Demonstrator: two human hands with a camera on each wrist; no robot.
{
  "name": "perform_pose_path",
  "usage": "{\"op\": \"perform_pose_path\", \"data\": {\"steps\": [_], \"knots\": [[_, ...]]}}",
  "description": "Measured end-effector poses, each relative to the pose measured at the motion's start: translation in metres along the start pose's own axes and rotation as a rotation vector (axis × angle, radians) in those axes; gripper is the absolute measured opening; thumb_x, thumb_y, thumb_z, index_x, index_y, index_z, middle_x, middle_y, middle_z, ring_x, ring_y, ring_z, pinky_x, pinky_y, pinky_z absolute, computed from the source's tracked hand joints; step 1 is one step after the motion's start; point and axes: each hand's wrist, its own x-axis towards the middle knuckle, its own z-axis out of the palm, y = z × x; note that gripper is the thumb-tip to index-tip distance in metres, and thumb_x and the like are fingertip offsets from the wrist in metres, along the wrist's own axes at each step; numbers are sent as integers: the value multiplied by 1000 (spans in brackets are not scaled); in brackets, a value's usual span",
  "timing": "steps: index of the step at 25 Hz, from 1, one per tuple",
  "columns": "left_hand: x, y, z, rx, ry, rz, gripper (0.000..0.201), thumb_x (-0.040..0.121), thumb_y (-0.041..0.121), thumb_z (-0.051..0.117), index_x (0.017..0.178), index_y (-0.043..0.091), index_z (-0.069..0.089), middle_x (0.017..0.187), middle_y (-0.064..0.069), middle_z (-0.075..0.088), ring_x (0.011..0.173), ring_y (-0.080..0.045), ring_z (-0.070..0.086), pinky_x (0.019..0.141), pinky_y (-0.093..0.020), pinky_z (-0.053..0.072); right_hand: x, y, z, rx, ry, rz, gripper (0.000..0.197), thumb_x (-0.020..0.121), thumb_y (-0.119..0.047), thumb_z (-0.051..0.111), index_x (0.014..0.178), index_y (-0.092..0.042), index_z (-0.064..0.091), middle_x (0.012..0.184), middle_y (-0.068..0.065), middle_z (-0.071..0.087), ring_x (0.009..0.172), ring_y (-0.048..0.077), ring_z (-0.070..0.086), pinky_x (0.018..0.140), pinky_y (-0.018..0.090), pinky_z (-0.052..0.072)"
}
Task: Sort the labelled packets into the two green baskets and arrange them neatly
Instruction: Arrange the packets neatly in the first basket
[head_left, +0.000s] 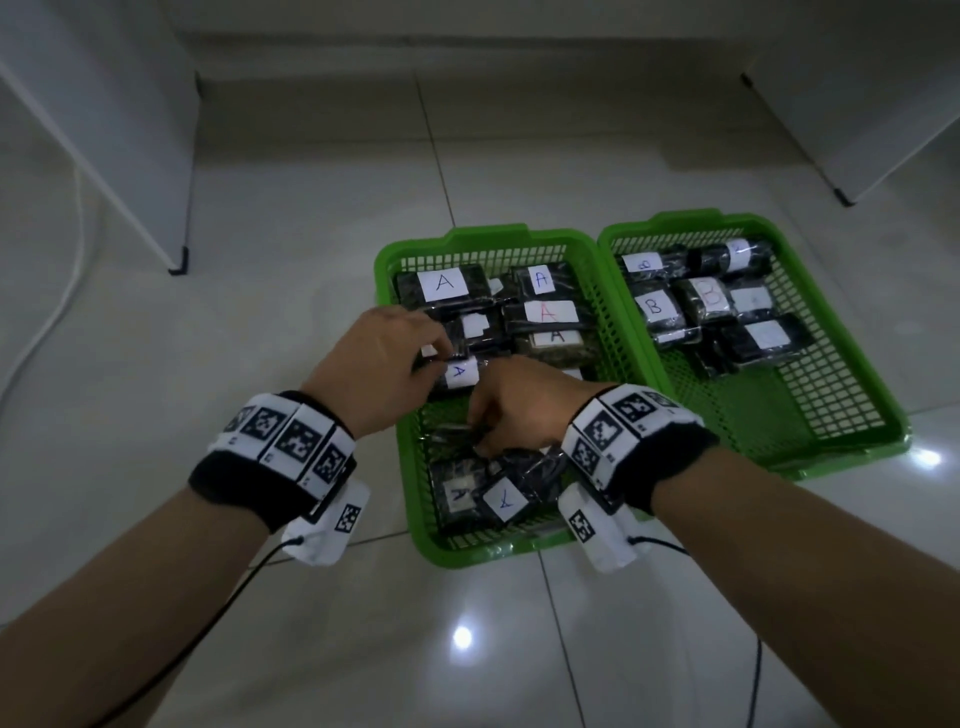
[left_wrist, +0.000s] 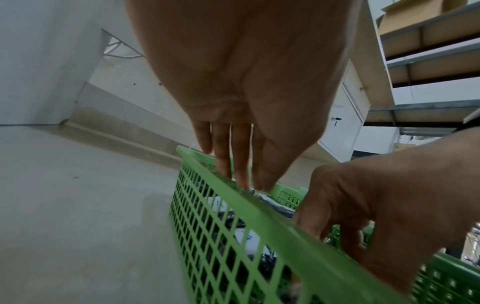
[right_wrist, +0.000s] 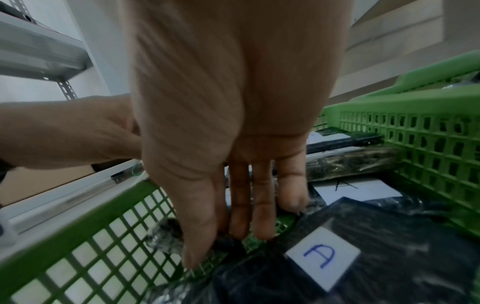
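Observation:
Two green baskets stand side by side on the floor. The left basket (head_left: 387, 260) holds dark packets labelled A; the right basket (head_left: 675, 221) holds packets labelled B (head_left: 655, 306). My left hand (head_left: 434, 364) pinches the left end of a small packet labelled A (head_left: 461, 372) mid-basket; its fingertips (left_wrist: 242, 183) dip behind the mesh wall. My right hand (head_left: 480, 441) reaches down just in front, thumb and fingers (right_wrist: 240, 224) pinching a crinkled dark packet (right_wrist: 166, 232) on the basket floor. More A packets (right_wrist: 322, 258) lie loosely at the near end.
White furniture legs stand at the back left (head_left: 176, 262) and back right (head_left: 844, 197). A white cable (head_left: 67, 260) runs along the tiled floor at the left. The near half of the right basket (head_left: 779, 405) is bare mesh. Both wrists overlap above the left basket.

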Motion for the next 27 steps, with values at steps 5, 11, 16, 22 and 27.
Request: {"op": "perform_pose_path", "data": {"steps": [5, 11, 16, 22, 27], "knots": [[3, 11, -7, -92, -396, -39, 25, 96, 14, 59, 119, 19, 67, 109, 1, 70, 100, -16, 63, 84, -30, 49, -18, 14, -14, 152, 138, -43, 12, 87, -29, 78, 98, -26, 82, 80, -4, 75, 72, 17, 69, 71, 34, 58], [25, 30, -22, -475, -613, -197, 34, 102, 27, 52, 136, 27, 48, 118, 8, 71, 106, -8, 67, 92, -31, 55, -52, 35, -32, 683, 218, -31, 26, 89, -3, 73, 113, -13, 76, 86, 8, 78, 74, 24, 75, 59, 28, 61], [37, 37, -17, -571, -462, -363, 13, 99, 22, 59, 102, 17, 71, 92, -11, 74, 81, -21, 68, 83, -40, 56, -52, 37, -33, 755, 375, 2, 51, 81, 15, 69, 124, -12, 70, 118, 4, 74, 98, 9, 73, 82, 26, 61], [51, 48, -6, -796, -270, -467, 17, 97, 17, 62, 87, 7, 71, 78, -11, 72, 70, -19, 67, 71, -32, 57, -50, 36, -39, 101, 528, 0, 74, 68, -37, 90, 136, -24, 62, 122, -3, 65, 107, 8, 54, 91, 28, 46], [56, 21, -15, 308, -177, -21, 19, 86, 41, 64, 90, 24, 70, 84, 7, 67, 83, -16, 63, 80, -30, 48, -4, 60, -64, -9, 579, 139, 57, 75, -32, 87, 125, -18, 64, 115, 5, 60, 111, 22, 53, 104, 39, 45]]}}
